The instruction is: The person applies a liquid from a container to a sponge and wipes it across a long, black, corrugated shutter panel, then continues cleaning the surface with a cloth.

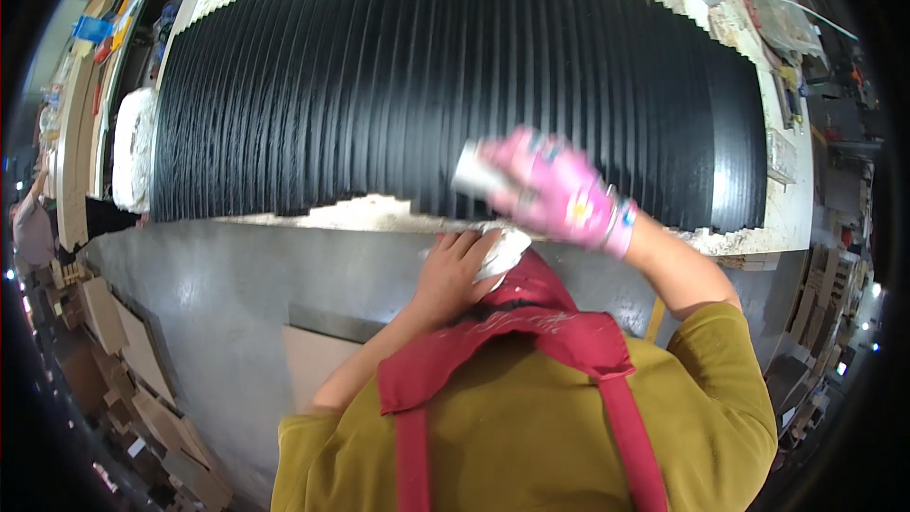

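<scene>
My right hand (559,185), in a pink flowered glove, grips a small white block-like piece (477,173) over the black ribbed sheet (379,85). Motion blurs the block, so its kind is unclear. The sheet looks pleated like a bellows and spans most of the worktable, with a jagged near edge. Bare and close to my body, my left hand (457,270) has its fingers closed around a crumpled white cloth or paper (502,254), just off the table's near edge.
A white wrapped bundle (135,150) stands at the sheet's left end. The pale worktable (791,199) shows along the right, with a clear plastic bag (785,14) at the far corner. Cardboard (128,332) leans at the lower left. Another person (34,228) is at the far left.
</scene>
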A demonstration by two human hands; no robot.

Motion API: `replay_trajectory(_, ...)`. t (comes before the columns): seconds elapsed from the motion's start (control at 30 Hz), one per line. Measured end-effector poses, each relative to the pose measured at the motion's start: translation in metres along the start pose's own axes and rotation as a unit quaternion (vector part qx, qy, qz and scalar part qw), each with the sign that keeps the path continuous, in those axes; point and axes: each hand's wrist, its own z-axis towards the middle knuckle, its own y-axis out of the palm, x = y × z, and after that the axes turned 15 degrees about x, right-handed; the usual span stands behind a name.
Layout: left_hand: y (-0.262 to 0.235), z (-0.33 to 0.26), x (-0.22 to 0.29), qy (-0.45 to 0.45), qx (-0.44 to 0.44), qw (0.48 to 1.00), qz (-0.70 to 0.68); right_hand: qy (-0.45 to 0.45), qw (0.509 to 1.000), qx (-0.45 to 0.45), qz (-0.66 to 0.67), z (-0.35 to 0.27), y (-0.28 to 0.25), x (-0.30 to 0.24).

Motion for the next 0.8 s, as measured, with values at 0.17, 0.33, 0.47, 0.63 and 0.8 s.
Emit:
replay_trajectory(0.17,-0.004,0.017,0.014,0.043,-0.05,0.998,0.006,0.196,0.931,0.267,-0.152,0.075,-0.065,0.197)
replay_trajectory(0.33,-0.008,0.019,0.009,0.036,-0.054,0.998,0.004,0.081,0.958,0.152,-0.231,0.095,-0.006,0.133)
replay_trajectory(0.47,-0.01,0.022,0.01,0.028,-0.055,0.998,-0.005,-0.029,0.978,0.168,-0.12,0.105,-0.013,0.143)
replay_trajectory(0.63,-0.01,0.03,0.013,0.028,-0.086,0.996,-0.017,0.094,0.923,0.263,-0.263,0.156,-0.047,0.234)
replay_trajectory(0.8,-0.004,0.024,0.007,0.001,-0.059,0.998,-0.009,0.011,0.982,0.092,-0.165,0.109,-0.002,0.151)
